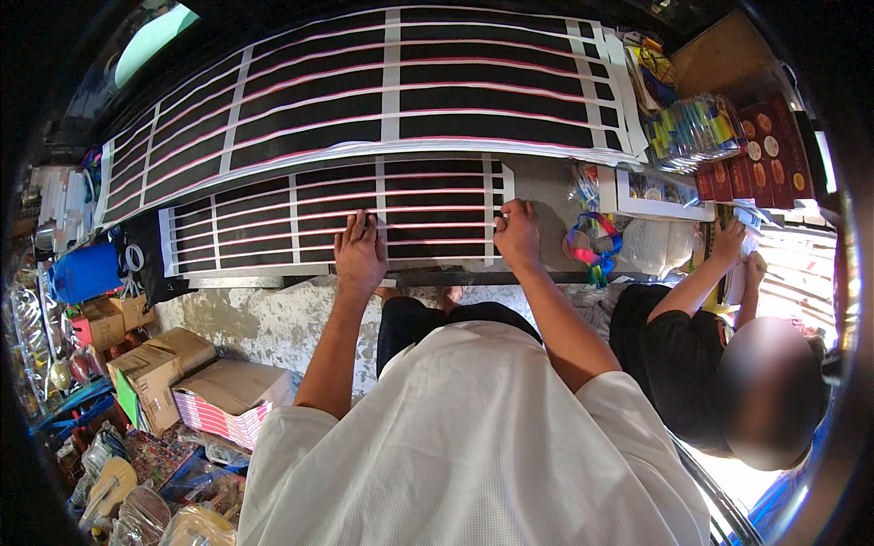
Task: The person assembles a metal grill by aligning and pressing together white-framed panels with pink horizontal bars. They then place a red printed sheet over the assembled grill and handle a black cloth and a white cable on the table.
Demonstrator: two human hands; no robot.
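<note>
One striped sheet [319,221] lies under the open left hand [360,261], its end under the right hand [520,240], grip unclear.

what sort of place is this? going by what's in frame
Probably a small, cluttered shop or workshop, though I can't be sure which. Clues: long striped black sheets laid out in front, cardboard boxes, and plastic-wrapped goods piled at lower left.
</note>
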